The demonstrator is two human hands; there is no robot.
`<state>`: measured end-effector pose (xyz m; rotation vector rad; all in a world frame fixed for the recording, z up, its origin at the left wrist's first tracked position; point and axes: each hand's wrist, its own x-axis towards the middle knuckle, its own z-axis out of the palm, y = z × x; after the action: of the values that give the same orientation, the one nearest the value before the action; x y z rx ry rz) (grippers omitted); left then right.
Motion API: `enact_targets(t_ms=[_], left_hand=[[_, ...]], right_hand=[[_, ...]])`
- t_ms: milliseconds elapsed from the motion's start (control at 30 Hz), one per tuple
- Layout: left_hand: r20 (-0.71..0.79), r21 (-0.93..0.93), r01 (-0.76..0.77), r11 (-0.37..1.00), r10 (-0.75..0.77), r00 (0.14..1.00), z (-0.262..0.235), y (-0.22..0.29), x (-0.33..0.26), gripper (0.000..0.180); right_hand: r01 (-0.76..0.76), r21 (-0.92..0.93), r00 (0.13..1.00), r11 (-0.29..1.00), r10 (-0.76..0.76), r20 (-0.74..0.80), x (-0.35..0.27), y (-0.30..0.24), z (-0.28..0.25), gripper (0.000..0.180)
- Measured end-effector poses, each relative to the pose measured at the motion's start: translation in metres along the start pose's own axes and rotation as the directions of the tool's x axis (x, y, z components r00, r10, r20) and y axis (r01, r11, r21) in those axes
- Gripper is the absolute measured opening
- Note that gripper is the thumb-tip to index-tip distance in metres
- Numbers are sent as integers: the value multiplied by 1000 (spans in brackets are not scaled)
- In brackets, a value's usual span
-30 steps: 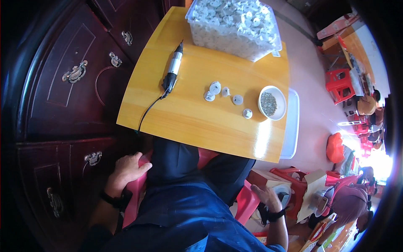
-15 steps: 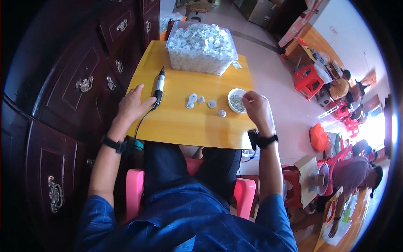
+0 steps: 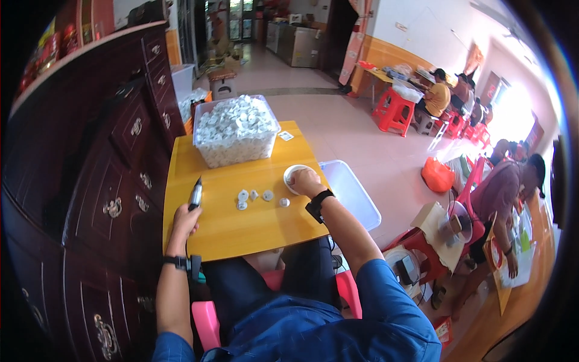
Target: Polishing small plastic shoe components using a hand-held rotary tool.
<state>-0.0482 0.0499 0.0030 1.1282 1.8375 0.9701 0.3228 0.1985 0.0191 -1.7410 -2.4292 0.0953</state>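
Observation:
My left hand (image 3: 185, 221) is closed round the rear of a pen-shaped electric screwdriver (image 3: 196, 192), grey and black, its dark tip pointing away from me. At the right of the yellow table (image 3: 253, 232), my right hand (image 3: 307, 181) reaches into a small white bowl (image 3: 286, 177). Its fingertips are bunched together and hidden inside, so what they pinch cannot be seen. The bowl holds small metal bits, mostly covered by the hand. Between the hands lie several small white round plastic parts (image 3: 268, 195).
A clear bin (image 3: 235, 151) heaped with white parts stands at the table's far side. Dark drawers (image 3: 114, 175) rise on the left. A white tray (image 3: 356, 196) sits beyond the right edge. A person in a mauve shirt (image 3: 497, 196) works at right; others sit farther back.
The spread left hand has closed round the screwdriver. The right hand has gone from above the bowl's edge down into it. The whole view has swung up and to the right.

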Motion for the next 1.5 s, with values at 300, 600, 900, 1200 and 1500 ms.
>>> enact_targets(t_ms=[300,600,900,1200,1500], left_hand=[[-13,-795,-143,589,220,975,-21,-13,-93,33],[-69,-681,-321,658,379,923,12,-5,-119,45],[128,-726,-211,655,429,894,60,8,-138,44],[278,-701,-125,702,430,859,91,37,-133,43],[308,-702,-157,694,495,812,94,34,-140,41]], right_hand=[[22,87,994,996,-31,106,-11,10,-7,19],[17,88,1000,996,-18,11,-18,9,-7,19],[41,180,994,983,-22,-105,-22,4,-6,16],[34,130,986,991,-12,-166,-27,3,-15,18],[19,130,993,991,-4,-117,-20,12,-7,19]])
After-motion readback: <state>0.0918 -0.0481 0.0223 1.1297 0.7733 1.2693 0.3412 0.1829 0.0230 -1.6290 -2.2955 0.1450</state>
